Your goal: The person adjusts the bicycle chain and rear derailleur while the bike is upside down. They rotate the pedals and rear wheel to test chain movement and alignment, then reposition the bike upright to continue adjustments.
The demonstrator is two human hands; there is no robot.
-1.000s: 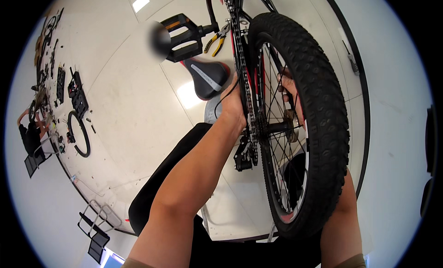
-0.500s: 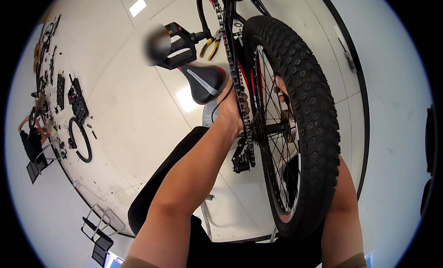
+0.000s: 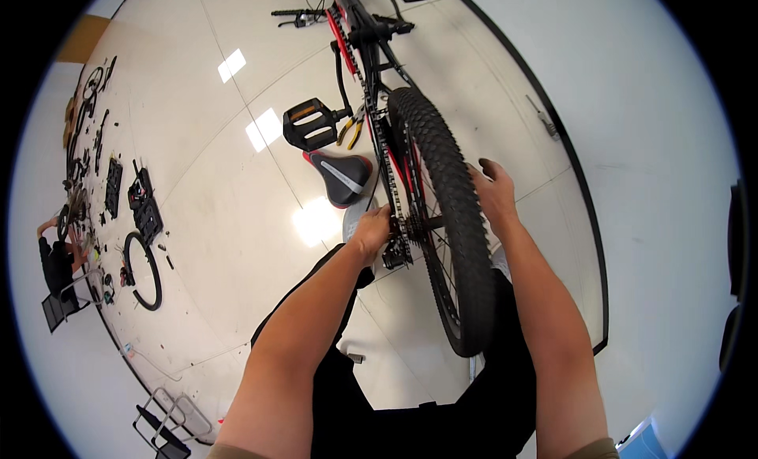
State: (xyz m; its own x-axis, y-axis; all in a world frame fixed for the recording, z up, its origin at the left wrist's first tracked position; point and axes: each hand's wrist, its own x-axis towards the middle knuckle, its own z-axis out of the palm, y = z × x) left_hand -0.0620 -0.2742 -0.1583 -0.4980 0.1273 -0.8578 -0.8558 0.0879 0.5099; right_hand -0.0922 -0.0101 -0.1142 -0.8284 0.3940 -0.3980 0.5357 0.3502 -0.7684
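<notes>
A bicycle with a black and red frame (image 3: 365, 24) stretches away from me, its knobby rear tyre (image 3: 452, 190) closest. Its chain (image 3: 382, 155) runs along the left side of the wheel. My left hand (image 3: 371, 231) is beside the chain, just above the rear derailleur (image 3: 395, 255). Its fingers are bent inward; what they grip is partly hidden. To the right of the tyre, my right hand (image 3: 496, 192) has its thumb and fingers apart. Some of its fingertips disappear behind the tyre. A black pedal (image 3: 310, 125) sticks out to the left.
Below the pedal is a black saddle (image 3: 342, 178) with a grey stripe. Yellow-handled pliers (image 3: 351, 130) lie near it. A screwdriver-like tool (image 3: 543, 118) lies by the right wall. Far left, another person (image 3: 57, 257) sits among bicycle parts, a loose tyre (image 3: 143, 271) and an open toolbox (image 3: 144, 202).
My view has drawn back, so more of the bicycle shows. My right hand has come out from behind the spokes to the tyre's right side. My left hand is lower along the chain.
</notes>
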